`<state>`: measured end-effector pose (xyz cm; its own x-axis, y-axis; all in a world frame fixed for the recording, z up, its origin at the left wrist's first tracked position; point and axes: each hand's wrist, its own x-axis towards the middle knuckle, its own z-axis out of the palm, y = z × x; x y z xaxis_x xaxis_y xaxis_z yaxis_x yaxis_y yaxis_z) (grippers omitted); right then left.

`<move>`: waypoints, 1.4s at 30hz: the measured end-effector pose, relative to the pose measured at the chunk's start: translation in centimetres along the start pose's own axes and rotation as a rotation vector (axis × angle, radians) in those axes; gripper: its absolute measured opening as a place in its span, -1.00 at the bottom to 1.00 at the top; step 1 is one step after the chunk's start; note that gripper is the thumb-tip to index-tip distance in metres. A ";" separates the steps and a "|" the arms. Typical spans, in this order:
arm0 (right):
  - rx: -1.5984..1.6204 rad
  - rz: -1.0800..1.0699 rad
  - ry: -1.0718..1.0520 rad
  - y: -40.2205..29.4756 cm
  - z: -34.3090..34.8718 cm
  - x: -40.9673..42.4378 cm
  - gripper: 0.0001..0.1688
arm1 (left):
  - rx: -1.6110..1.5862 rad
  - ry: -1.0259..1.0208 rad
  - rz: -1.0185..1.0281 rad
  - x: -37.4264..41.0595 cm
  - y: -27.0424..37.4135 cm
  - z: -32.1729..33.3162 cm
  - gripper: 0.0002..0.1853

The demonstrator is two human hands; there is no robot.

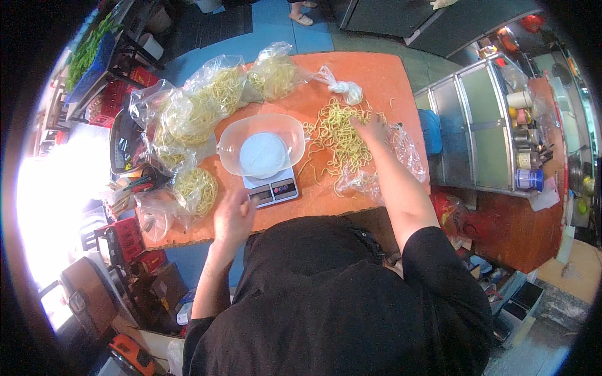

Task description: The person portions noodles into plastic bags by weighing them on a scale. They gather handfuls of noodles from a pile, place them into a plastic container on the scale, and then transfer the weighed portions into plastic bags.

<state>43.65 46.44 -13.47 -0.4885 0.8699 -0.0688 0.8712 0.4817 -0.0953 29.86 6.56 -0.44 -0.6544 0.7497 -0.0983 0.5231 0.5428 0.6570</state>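
A loose heap of yellow noodles [345, 134] lies on the orange tabletop [273, 217]. My right hand [371, 128] reaches into the heap's right side; whether its fingers grip any strands is unclear. Left of the heap stands a white digital kitchen scale [286, 193] carrying a translucent plastic bowl [297, 141] with no noodles visible inside. My left hand [233, 214], blurred and partly curled, is beside the scale's lower left corner. Near it sits a clear plastic bag of noodles [196, 190]. Several more noodle bags [190, 115] line the table's left and far edges.
Crumpled clear plastic [407, 155] lies right of the noodles, and a knotted white plastic bag [348, 90] is beyond them. A metal-framed cabinet [475, 124] stands to the right. Red crates [124, 239] are at the left. Another person's foot [301, 19] shows at the far side.
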 end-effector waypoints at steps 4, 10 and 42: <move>0.308 -0.251 -0.126 -2.3 2.2 -1.2 -0.11 | 0.048 -0.161 0.047 -0.1 2.2 2.7 -0.72; 0.167 -0.633 -0.015 -5.9 -0.5 -2.0 -0.31 | 0.011 -0.357 -0.069 0.5 4.0 6.3 -0.68; 1.129 -0.145 -0.646 12.0 -2.9 3.8 -0.70 | -0.375 -0.605 -0.044 15.5 15.1 30.7 -0.39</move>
<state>52.43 55.84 -11.95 -0.7844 0.4584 -0.4179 0.4406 -0.0625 -0.8955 44.38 37.95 -14.95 -0.1962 0.8675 -0.4572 0.2087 0.4925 0.8449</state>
